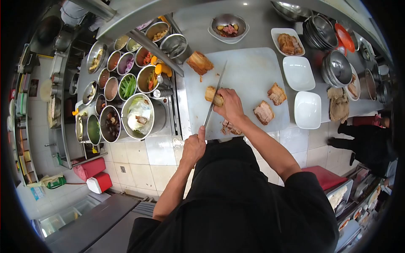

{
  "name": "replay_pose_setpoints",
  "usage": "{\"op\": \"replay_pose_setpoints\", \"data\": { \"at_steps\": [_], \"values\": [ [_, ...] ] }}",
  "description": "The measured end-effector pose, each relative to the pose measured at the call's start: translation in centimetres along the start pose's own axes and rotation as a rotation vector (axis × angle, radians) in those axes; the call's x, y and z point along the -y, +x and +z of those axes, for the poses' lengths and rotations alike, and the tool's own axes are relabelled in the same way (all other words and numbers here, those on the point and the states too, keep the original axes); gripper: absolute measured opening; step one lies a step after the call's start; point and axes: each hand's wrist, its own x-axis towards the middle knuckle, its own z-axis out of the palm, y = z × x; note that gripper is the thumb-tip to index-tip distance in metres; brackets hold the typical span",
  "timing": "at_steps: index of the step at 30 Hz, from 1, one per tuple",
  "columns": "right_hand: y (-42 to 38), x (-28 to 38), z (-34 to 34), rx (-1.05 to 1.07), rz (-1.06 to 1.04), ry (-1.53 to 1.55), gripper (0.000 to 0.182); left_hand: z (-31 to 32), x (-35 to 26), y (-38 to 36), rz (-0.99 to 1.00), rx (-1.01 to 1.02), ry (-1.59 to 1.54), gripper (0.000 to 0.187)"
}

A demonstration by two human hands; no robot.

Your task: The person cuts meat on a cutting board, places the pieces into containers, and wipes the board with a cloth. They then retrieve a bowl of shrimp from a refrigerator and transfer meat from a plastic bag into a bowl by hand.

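- Meat block [209, 94], browned at the edges, is pressed by the right hand [228, 106]; the fingers are bent narrowly over its right end.
- Knife [220, 79] is laid across the block, just beside the right fingertips; how deep the blade sits cannot be told. Its handle is wrapped by the fingers of the left hand [194, 148], nearer the body.
- Pale cutting board [253, 63] is spread beneath the right fingers.
- Meat scraps [230, 127] are seen on the body side of the right fingers, partly hidden by the forearm.
- Browned slab [200, 63] is set beyond the right fingers, to their left.
- Two meat chunks [264, 112] are placed to the right of the fingers, well apart from them.
- Square white dishes [307, 109] are lined up farther right; the farthest is filled with browned meat.
- Metal bowl [229, 21], holding pinkish food, is stood beyond the board, ahead of the right fingers.
- Metal containers [158, 120] of ingredients are grouped far to the left of the fingers.
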Motion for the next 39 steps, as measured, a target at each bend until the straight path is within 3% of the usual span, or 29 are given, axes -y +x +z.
{"op": "replay_pose_setpoints", "data": {
  "at_steps": [6,8,12,19,22,25,30,33,34,39],
  "values": [
    [0.6,1.6,-1.4,0.03,0.066,0.017,0.049,-2.1,1.2,-3.1,0.009,-0.099,-0.14,0.079],
    [1.5,1.5,-1.0,-0.005,-0.054,0.026,0.053,-2.6,1.4,-3.7,-0.015,-0.079,-0.123,0.079],
    [2.2,0.4,0.7,0.014,-0.077,0.018,0.054,-3.0,1.5,-4.5,-0.051,-0.053,-0.068,0.079],
    [2.5,0.2,0.6,0.043,-0.061,0.063,0.042,-4.3,2.0,-6.6,-0.134,0.016,0.056,0.076],
    [2.3,-0.2,1.2,0.034,-0.072,0.082,0.041,-3.3,1.0,-3.9,-0.011,-0.026,0.036,0.076],
    [2.5,0.1,1.0,0.04,-0.052,0.057,0.042,-2.9,-1.2,-1.2,-0.085,-0.017,0.008,0.077],
    [2.6,-0.3,1.3,0.019,-0.032,0.077,0.042,-3.1,1.5,-3.6,-0.056,0.015,0.08,0.076],
    [2.3,0.0,1.4,0.021,-0.052,0.045,0.043,-1.3,-0.1,-0.2,0.042,0.026,0.022,0.077],
    [2.5,0.0,1.3,0.035,-0.046,0.04,0.044,-0.5,-0.1,1.3,-0.044,0.004,-0.042,0.079],
    [2.2,-0.3,0.0,0.082,-0.02,0.062,0.049,-1.2,0.3,0.8,-0.009,-0.048,-0.067,0.081]
  ]
}}
